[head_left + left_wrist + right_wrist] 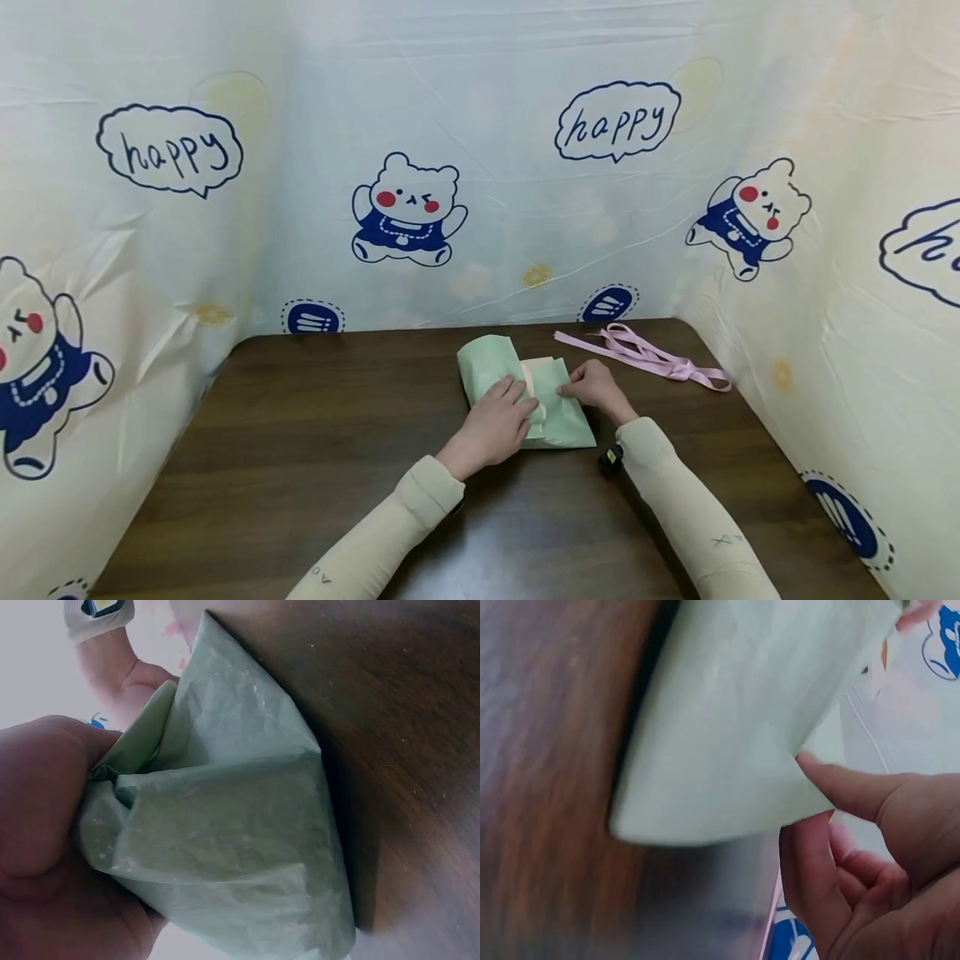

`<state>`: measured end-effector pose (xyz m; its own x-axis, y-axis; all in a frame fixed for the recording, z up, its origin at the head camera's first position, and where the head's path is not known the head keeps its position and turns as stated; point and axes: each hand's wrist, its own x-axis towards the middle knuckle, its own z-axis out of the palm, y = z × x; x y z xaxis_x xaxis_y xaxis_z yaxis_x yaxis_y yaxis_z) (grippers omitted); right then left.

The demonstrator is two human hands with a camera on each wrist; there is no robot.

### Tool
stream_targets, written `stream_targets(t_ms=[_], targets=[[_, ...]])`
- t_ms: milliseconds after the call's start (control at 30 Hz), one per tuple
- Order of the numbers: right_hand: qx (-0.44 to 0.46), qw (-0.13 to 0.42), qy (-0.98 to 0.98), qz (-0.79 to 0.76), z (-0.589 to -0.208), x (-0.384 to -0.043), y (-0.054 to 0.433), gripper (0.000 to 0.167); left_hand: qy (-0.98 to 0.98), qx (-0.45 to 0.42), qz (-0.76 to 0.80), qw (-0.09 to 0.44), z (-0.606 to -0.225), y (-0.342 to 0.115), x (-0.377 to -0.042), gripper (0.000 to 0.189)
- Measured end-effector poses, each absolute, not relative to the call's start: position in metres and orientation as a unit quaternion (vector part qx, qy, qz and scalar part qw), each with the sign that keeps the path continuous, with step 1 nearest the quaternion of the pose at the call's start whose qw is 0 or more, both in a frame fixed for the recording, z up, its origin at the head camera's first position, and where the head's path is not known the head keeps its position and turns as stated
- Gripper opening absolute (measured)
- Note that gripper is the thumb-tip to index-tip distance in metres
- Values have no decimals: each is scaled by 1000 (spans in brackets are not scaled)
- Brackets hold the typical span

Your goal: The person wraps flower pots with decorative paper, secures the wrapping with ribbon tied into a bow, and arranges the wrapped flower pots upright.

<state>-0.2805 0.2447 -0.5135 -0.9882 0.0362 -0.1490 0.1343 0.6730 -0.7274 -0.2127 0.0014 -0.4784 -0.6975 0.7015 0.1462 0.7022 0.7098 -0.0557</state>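
A package in pale green wrapping paper lies on the dark wooden table, with a cream strip showing between its folded sides. My left hand rests over the package's middle, fingers extended across the fold. In the left wrist view, the creased end of the green paper rises beside the palm. On the other side, my right hand pinches the paper's edge. The right wrist view shows thumb and index finger on either side of a corner of the green paper. What lies inside the paper is hidden.
A loosely knotted pink ribbon lies at the table's back right, just beyond my right hand. Pale curtains printed with bears and "happy" bubbles hang behind and beside the table.
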Motion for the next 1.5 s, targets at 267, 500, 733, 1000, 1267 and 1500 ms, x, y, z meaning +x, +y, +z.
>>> stream_targets(t_ms=[267, 500, 733, 1000, 1267, 1500], targets=[[68, 49, 933, -351, -513, -276, 235, 38, -916, -388, -11, 98, -480, 4, -212, 32], [54, 27, 949, -308, -512, -276, 231, 45, -917, -385, -17, 105, -479, 5, -213, 31], [47, 99, 959, -263, -511, -278, 225, 54, -914, -388, -16, 115, -482, 5, -213, 32], [-1, 100, 948, -302, -505, -274, 226, 37, -914, -388, 4, 122, -484, 3, -213, 38], [25, 75, 911, -406, -494, -266, 234, 12, -915, -389, 8, 110, -486, 0, -214, 37], [71, 139, 871, -466, -499, -264, 251, 34, -909, -400, 2, 114, -488, -3, -215, 35]])
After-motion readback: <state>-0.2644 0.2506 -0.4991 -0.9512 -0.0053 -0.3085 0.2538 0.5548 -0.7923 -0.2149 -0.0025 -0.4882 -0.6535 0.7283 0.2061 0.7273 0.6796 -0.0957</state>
